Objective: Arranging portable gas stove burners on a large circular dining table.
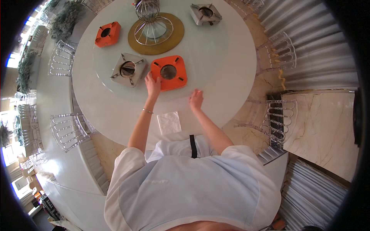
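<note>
My left hand [152, 84] is at the near left corner of an orange portable stove [181, 69], its fingers along the side and the thumb by the front edge. This stove has a round dark burner opening and several short black pot supports. Close to its left is a white portable stove [118, 75] with a stained burner, turned at an angle. My right hand [196, 100] hovers over the near part of the table, apart from the orange stove. Its fingers look curled, but blur hides whether they hold anything. A flat white square packet or folded napkin [169, 123] lies between my forearms.
The round white table [228, 95] carries a glass turntable [202, 55]. A wire-frame centrepiece [154, 31] stands on a gold disc [177, 24]. Farther off are another orange stove [114, 34] and a white stove [199, 18]. Clear chairs [70, 131] surround the table.
</note>
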Demonstrator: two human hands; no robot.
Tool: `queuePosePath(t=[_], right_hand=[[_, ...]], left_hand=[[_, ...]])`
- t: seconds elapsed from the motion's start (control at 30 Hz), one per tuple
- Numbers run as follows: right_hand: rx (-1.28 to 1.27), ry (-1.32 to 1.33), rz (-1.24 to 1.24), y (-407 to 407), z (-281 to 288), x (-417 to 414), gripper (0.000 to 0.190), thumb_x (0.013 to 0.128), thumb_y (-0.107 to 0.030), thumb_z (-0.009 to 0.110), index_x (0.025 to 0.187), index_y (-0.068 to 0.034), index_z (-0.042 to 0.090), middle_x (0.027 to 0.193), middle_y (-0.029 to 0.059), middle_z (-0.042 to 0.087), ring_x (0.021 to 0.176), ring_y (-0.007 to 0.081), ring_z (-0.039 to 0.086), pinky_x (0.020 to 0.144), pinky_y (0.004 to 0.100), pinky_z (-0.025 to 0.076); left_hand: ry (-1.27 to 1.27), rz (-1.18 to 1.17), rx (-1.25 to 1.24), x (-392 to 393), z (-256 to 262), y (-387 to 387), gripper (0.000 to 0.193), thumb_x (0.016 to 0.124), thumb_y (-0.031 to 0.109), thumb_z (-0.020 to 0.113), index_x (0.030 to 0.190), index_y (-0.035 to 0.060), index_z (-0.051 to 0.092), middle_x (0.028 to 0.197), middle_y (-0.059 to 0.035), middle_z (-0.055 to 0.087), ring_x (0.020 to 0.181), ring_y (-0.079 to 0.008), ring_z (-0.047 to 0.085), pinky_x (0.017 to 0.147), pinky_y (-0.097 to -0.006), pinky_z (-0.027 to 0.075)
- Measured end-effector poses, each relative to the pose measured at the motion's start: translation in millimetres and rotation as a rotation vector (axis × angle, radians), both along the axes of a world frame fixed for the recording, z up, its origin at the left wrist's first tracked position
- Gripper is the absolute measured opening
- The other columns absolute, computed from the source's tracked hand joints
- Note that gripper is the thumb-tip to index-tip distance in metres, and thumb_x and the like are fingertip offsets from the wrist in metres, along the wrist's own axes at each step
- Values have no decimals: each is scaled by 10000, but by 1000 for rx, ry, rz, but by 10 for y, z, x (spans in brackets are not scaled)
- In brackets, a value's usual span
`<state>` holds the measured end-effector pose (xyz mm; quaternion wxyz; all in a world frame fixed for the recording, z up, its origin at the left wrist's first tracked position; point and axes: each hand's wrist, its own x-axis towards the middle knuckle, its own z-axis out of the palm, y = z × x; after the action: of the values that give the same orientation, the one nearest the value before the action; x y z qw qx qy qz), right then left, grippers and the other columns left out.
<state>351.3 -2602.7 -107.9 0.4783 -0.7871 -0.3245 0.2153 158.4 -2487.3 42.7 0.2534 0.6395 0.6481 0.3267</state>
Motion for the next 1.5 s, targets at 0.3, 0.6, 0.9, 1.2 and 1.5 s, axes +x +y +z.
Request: queuePosePath(t=[0.3,0.6,0.9,1.2,1.5], right_hand=[[-221,48,-232,623,967,1092,292,905,-239,495,1000,29,432,946,194,572,897,327,571,771,431,450],[-313,234,-215,794,446,1151,299,889,-230,495,1014,38,452,971,211,571,915,316,577,776,431,468],[-358,538,-105,680,644,1183,247,906,-222,476,882,22,505,773,118,592,627,179,598,502,311,498],[-211,796,206,413,669,1149,366,876,-362,573,744,-23,603,636,44,554,570,133,533,503,271,453],[-302,1188,103,134,688,433,570,799,-583,562,815,-14,584,699,66,603,530,119,479,516,247,426]], left_hand=[[-254,111,-308,-484,51,-91,559,902,270,470,1333,-42,297,1301,-248,424,1204,-380,411,979,-406,359],[-310,162,-190,-341,-160,-177,570,896,267,475,1337,-43,290,1329,-237,384,1223,-371,381,1004,-406,332],[-157,315,-56,-441,-122,-228,588,881,260,494,1348,-24,277,1372,-223,330,1295,-370,282,1062,-426,251],[33,216,223,-148,492,-235,462,875,204,509,1295,51,391,1365,-159,368,1319,-335,265,1072,-442,226],[-107,-38,141,283,313,-312,463,823,104,573,1248,12,413,1331,-187,388,1275,-358,324,1043,-430,299]])
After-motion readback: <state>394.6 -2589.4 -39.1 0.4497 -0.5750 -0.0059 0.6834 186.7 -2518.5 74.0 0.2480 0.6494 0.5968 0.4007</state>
